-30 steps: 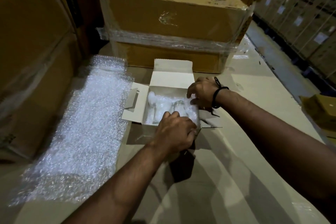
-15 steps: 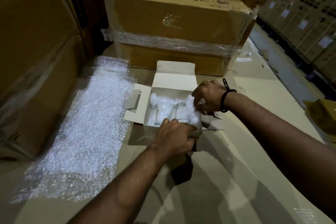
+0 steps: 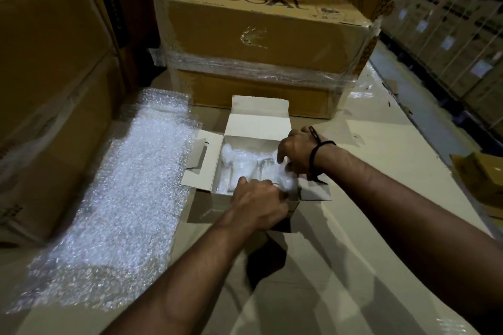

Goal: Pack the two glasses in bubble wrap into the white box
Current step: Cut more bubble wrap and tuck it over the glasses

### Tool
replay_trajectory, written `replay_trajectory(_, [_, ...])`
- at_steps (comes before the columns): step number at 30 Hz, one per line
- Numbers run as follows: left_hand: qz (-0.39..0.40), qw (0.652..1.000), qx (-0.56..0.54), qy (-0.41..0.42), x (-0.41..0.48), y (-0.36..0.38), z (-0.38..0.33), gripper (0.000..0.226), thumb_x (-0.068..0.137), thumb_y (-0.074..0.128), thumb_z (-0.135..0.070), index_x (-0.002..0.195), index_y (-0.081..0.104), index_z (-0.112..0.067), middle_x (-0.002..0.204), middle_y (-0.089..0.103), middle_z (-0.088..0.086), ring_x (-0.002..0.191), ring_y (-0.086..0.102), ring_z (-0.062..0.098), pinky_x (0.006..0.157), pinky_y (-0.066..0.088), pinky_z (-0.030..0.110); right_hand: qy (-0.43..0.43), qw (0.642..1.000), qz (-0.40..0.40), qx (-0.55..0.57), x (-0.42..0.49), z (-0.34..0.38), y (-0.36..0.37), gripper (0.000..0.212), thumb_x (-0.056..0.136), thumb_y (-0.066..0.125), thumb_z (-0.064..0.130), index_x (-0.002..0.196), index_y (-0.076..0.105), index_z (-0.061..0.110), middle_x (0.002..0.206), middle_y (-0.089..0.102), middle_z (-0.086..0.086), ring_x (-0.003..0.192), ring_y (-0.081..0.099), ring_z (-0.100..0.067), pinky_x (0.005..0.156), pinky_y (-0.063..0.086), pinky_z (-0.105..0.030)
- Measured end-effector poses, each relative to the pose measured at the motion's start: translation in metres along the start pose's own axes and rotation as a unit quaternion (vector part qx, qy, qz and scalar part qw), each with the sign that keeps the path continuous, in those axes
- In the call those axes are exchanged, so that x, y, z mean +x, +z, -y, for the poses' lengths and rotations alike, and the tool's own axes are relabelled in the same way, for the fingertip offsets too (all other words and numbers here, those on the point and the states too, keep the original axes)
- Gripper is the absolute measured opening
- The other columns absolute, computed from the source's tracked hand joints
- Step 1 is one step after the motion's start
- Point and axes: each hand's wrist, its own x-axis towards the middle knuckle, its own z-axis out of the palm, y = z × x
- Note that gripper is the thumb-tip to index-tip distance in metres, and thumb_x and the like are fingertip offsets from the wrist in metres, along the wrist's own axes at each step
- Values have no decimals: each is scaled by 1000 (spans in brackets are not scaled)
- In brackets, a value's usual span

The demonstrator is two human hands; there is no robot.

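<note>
A small white box [image 3: 258, 122] stands open on the work surface, its flaps spread outward. Inside lie glasses wrapped in bubble wrap [image 3: 242, 166]; a glass rim shows through the wrap near the middle. My left hand [image 3: 258, 204] is at the box's near edge, fingers curled onto the wrap. My right hand [image 3: 295, 153], with a black band on the wrist, grips the wrap at the box's right side. The near right part of the bundle is hidden by both hands.
A long sheet of bubble wrap [image 3: 117, 204] lies flat to the left of the box. A large film-wrapped brown carton [image 3: 261, 43] stands right behind it, and tall cartons [image 3: 46, 76] line the left. Shelved boxes [image 3: 457, 35] run along the far right.
Both hands stay on the wrapped bundle in the box; the right hand has shifted slightly while working the wrap. The view has drifted a little.
</note>
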Motion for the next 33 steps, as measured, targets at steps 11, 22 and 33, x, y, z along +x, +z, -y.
replay_trajectory(11, [-157, 986, 59, 9, -4, 4, -7, 63, 84, 13, -54, 107, 67, -30, 81, 69, 4, 79, 59, 25, 77, 27, 40, 11, 999, 25, -36, 13, 12, 20, 22, 79, 66, 42, 97, 66, 30, 112, 58, 11, 112, 41, -21, 90, 30, -40])
replay_trajectory(22, [-61, 993, 101, 18, -2, 8, -13, 53, 92, 28, -64, 120, 63, -35, 100, 68, 5, 95, 57, 26, 94, 29, 47, 62, 995, 63, -48, 0, 6, 13, 51, 74, 55, 71, 103, 66, 31, 118, 55, 9, 119, 39, -23, 92, 28, -45])
replay_trajectory(33, [-96, 995, -10, 41, -5, 18, -22, 46, 90, 40, -58, 107, 62, -22, 111, 66, -3, 99, 52, 24, 89, 31, 42, 26, 998, -17, -51, 6, 7, -4, 28, 89, 57, 23, 115, 62, 34, 122, 59, 10, 115, 47, -17, 78, 32, -29])
